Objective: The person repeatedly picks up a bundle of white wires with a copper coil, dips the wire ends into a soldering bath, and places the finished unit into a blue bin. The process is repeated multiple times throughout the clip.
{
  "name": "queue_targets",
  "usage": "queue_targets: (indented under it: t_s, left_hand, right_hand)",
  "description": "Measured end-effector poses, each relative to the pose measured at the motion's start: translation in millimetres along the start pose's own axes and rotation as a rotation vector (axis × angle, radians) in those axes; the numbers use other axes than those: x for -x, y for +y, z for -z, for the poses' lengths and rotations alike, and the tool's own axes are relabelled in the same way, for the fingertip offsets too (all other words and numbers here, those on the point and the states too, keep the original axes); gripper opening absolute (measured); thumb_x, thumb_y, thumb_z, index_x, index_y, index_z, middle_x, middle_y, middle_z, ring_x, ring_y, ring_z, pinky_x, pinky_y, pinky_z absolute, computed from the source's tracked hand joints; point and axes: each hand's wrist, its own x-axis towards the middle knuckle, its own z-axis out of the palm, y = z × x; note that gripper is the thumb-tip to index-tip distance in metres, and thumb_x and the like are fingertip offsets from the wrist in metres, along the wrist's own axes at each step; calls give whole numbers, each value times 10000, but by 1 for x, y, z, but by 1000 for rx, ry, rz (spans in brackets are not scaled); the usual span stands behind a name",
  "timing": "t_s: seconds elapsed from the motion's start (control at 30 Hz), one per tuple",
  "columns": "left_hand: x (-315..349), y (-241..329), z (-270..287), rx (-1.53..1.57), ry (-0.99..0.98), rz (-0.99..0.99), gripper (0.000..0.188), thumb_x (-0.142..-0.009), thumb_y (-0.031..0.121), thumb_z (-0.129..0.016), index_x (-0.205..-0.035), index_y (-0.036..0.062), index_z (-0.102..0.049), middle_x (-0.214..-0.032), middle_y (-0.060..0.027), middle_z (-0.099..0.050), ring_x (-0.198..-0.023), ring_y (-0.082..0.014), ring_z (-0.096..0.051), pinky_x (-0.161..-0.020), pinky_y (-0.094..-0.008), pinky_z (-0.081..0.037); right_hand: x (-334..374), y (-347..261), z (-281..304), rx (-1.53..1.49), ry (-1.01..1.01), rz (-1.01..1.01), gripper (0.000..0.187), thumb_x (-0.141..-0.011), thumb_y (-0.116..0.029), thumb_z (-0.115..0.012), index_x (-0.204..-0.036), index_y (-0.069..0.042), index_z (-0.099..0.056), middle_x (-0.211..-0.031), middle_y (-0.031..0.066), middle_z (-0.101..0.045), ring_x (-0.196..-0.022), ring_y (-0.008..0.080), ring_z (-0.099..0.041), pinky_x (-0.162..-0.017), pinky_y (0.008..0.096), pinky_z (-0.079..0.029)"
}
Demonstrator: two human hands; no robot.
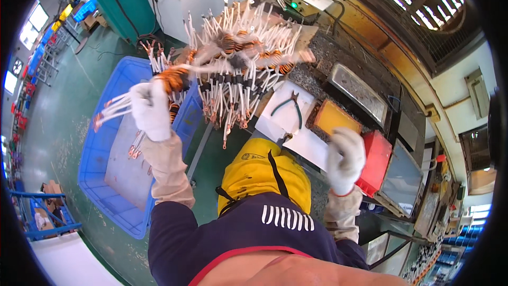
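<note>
Green factory floor (55, 127) stretches out left of a blue bin (91, 164), and just right of that bin stands a cluttered bench (302, 77) carrying a tangled pile of toroidal coils (241, 82), orange-and-black windings with white-sleeved leads. At the bin's upper right part, beside the pile, the worker's gloved left hand (152, 108) is closed on at least one wound coil (174, 78); exactly where the fingers grip, I cannot tell. Its white leads (114, 108), copper-coloured at the tips, fan leftward over the bin. Well right of the bin, beyond the green-handled pliers (295, 98) lying on a white sheet (315, 148), the gloved right hand (346, 159) hovers near a red bin (375, 164), fingers curled and blurred; whether it holds anything, I cannot tell.

To my eye, the step in hand is handling the coil above the blue bin. Doing it well probably means supporting the winding, keeping its leads bunched, and freeing any neighbouring leads first, since a snag could bend the tips.
</note>
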Motion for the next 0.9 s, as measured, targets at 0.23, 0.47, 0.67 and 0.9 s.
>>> queue_targets:
  t_s: [0.23,0.47,0.67,0.9]
  left_hand:
    - [81,78,-45,211,-685,-539,152,-780,7,-703,-763,42,-557,-701,-85,-566,-585,-231,-536,-574,-344,-436]
    - [131,101,-78,472,-1137,-352,223,-760,97,-703,-636,60,-522,-582,-110,-509,-594,-314,-549,-610,-401,-433]
    - [185,119,-97,395,-1032,-753,198,-714,167,-727,-701,123,-534,-705,-48,-566,-616,-244,-562,-583,-365,-433]
    - [218,137,-99,391,-1200,-899,201,-711,209,-734,-717,113,-557,-701,-41,-566,-658,-245,-588,-582,-356,-448]
  right_hand:
    - [-10,-43,-50,383,-121,99,521,-651,-88,-726,-1159,-114,-614,-1133,123,-593,-1040,319,-587,-928,484,-476]
    - [98,5,-6,-69,-447,-450,506,-737,-84,-709,-1224,-75,-575,-1118,126,-635,-1008,328,-608,-858,433,-496]
    - [107,-4,9,-2,-187,-522,593,-668,-169,-820,-1194,-29,-585,-1130,171,-630,-1001,347,-630,-873,406,-504]
    - [119,2,5,-111,10,-440,444,-671,-77,-777,-1085,-45,-620,-1189,194,-612,-1076,364,-614,-917,395,-495]
